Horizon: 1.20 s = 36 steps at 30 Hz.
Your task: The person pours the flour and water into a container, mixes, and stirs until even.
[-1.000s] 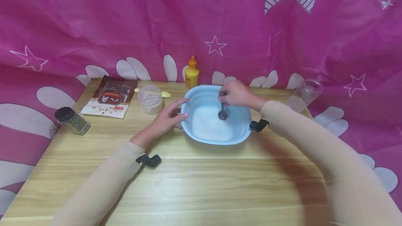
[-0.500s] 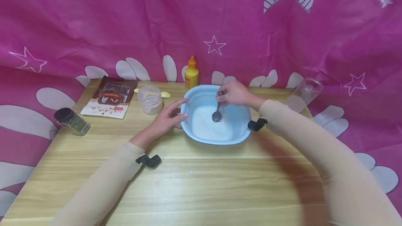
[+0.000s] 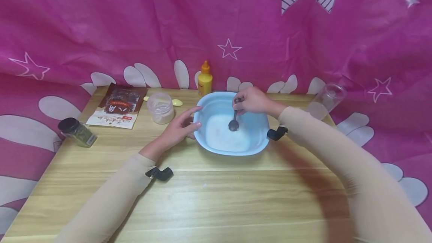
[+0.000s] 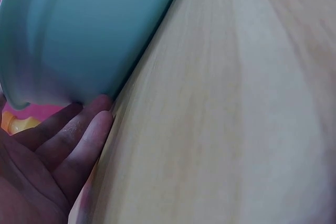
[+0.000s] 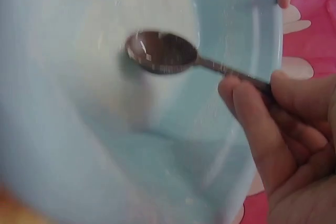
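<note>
Right hand: I had my right hand over the far side of the basin, fingers and thumb curled round the spoon handle, pinching it near the top.
Spoon: its bowl sat low in the middle of the basin, at the white powder; in the right wrist view the spoon bowl looked dusted and lay just over the pale heap.
Left hand: my left hand lay on the table against the basin's left wall, fingers straight and relaxed, holding nothing; the left wrist view showed fingertips touching the basin low on its side.
Basin: it stood on the table towards the back, between my two hands.
Stirring, my call: I judged slow, small circles would suit best, spoon kept low in the powder so nothing got flicked over the rim.
Bracing, my call: I reckoned the left hand had to press steadily, since a light plastic basin could slide on smooth wood.
Grip, my call: a pinch that high gives little control; sliding it lower seemed wiser.
Nearby: a yellow bottle stood just behind the basin, a small tub to its left, a packet and a dark-lidded jar further left, a clear cup tilted at the right edge.
</note>
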Motion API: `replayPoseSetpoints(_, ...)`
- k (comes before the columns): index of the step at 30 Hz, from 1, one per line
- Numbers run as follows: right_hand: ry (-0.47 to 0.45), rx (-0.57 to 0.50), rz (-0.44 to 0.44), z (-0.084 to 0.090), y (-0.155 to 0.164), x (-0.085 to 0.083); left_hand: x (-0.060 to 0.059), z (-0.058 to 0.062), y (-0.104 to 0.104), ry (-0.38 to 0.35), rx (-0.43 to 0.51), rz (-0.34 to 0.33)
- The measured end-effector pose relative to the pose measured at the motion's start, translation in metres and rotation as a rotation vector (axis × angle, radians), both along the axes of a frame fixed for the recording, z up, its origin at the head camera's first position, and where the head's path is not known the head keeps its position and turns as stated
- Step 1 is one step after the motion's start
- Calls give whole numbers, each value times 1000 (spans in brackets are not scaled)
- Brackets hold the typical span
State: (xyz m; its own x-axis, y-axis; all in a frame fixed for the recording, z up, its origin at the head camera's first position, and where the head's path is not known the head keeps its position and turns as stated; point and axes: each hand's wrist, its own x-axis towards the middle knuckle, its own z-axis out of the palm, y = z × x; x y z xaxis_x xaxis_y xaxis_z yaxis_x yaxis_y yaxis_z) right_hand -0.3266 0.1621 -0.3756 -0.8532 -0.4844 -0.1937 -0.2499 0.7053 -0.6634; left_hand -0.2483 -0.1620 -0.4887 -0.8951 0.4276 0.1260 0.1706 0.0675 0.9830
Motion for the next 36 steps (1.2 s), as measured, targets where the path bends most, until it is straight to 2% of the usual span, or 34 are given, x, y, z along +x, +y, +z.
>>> replayPoseSetpoints(2, 35, 32, -29, 5, 2, 1, 0, 0, 0, -2, -1, -1)
replayPoseSetpoints(4, 25, 60, -32, 9, 3, 3, 0, 1, 1, -1, -4, -3)
replayPoseSetpoints(9, -125, 32, 79, 12, -1, 8, 0, 3, 1, 6, 1, -6)
replayPoseSetpoints(11, -144, 3, 101, 11, -5, 9, 0, 2, 1, 5, 8, -4)
replayPoseSetpoints(14, -64, -5, 68, 9, -6, 7, 1, 0, 1, 3, 20, -6)
replayPoseSetpoints(17, 41, 39, 12, 8, -4, 3, 1, -1, 1, 1, 20, -6)
replayPoseSetpoints(19, 61, 72, -8, 10, -1, 2, 1, -1, 0, -1, 16, -1)
replayPoseSetpoints(22, 1, 100, 22, 14, 0, 3, 1, 1, 0, 4, 12, -1)
replayPoseSetpoints(25, -121, 58, 84, 16, -3, 6, 2, 1, 0, 4, 5, 6)
replayPoseSetpoints(27, -156, 32, 96, 15, -6, 8, 2, 2, -1, 4, 3, 6)
replayPoseSetpoints(29, -116, 21, 74, 14, -8, 8, 3, 1, -1, 5, 6, 5)
replayPoseSetpoints(33, 63, 78, -29, 15, -6, 7, 3, 3, 0, 6, 8, 1)
replayPoseSetpoints(36, 115, 135, -59, 18, -2, 6, 3, 4, 1, 6, -6, 4)
